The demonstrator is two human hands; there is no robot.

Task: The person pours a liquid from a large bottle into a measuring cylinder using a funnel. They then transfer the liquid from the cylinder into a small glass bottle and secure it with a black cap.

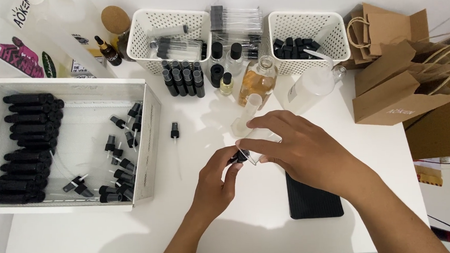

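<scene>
Left hand [215, 182] pinches black spray cap [239, 155], right hand [288, 146] grasps small clear bottle [260, 145] above the bench [241, 214]; keep bottle upright, seat cap square, twist gently.

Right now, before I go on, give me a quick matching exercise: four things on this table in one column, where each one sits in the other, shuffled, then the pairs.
Things:
1. loose spray pump
2. amber liquid bottle
3. brown paper bags
4. black ribbed case

Places:
A. far right side of the table
B. flat on the table under the right hand's wrist
C. on the bare table just right of the big white tray
D. upright between the two white baskets

Pairs: 1-C, 2-D, 3-A, 4-B
</scene>
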